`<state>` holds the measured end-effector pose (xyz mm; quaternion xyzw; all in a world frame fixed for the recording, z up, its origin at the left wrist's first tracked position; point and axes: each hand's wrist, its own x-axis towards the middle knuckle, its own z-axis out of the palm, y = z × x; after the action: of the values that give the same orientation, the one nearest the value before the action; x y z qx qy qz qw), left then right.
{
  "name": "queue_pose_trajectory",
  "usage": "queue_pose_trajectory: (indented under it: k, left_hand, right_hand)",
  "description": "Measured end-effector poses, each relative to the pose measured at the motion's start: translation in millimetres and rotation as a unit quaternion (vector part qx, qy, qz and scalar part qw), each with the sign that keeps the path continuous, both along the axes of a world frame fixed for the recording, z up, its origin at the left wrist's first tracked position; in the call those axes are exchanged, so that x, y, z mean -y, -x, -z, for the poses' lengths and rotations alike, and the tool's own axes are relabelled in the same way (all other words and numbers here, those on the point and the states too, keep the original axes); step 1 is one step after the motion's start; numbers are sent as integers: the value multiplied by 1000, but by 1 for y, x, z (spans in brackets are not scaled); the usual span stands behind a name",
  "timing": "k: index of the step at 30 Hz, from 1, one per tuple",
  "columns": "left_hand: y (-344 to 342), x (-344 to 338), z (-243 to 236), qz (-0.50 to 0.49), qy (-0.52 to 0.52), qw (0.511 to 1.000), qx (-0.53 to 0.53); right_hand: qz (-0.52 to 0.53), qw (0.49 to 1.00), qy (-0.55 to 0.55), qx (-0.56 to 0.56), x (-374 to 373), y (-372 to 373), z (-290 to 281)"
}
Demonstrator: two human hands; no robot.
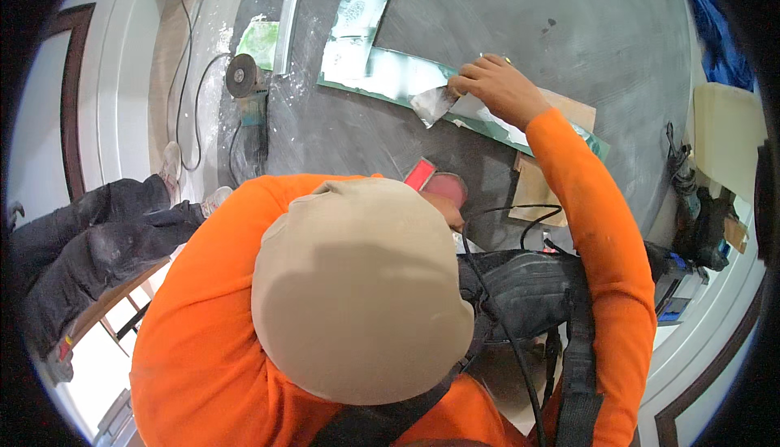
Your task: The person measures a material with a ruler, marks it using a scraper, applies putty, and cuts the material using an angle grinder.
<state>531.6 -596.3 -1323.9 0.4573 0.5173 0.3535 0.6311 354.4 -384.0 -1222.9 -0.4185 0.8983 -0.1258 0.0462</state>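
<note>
A beige cap (361,293) and my orange sleeves fill the lower middle. My right hand (500,86) is closed on what looks like a putty knife (432,107), its wide pale blade smeared with white paste. The blade rests at the near edge of a green-edged strip panel (390,69), coated with white paste. Another coated strip (370,4) meets its left end at an angle. My left hand (445,210) is mostly hidden behind the cap, its fingers out of sight. Close by it are a red rectangular piece (420,175) and a rounded dull-red thing (448,189).
Left on the grey floor lies an angle grinder (252,114) with its cord, beside a metal strip (290,17) and a green scrap (260,43). Thin wooden boards (536,191) lie under the panel's right end. Another person's dark-trousered legs (106,228) are at left; blue cloth (719,29) is at right.
</note>
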Motion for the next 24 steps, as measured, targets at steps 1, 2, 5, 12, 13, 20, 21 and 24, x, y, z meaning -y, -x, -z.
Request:
queue_pose_trajectory:
  k: [1, 2, 5, 12, 13, 20, 21, 24]
  left_hand:
    - [11, -4, -24, -2, 32, 999, -27]
    - [22, -9, -47, -4, 65, 997, -51]
    - [35, -9, -73, -13, 78, 992, -100]
    - [49, -11, -68, 2, 6, 998, -66]
    - [49, -12, -64, 2, -5, 998, -67]
    - [58, 12, -62, -11, 7, 998, -59]
    - [55, 20, -60, -25, 12, 998, -55]
    - [57, 15, -68, 4, 5, 999, -42]
  right_hand:
    - [-17, 999, -6, -33, -2, 2, 3]
    - [-12, 999, -6, -30, -2, 5, 5]
    - [-16, 998, -21, -58, 1, 19, 2]
    - [40, 996, 12, -74, -35, 46, -15]
    - [58, 996, 21, -61, -40, 45, -15]
    - [340, 729, 91, 588, -14, -48, -55]
    - [330, 731, 129, 583, -13, -74, -55]
    - [234, 902, 164, 323, -41, -151, 12]
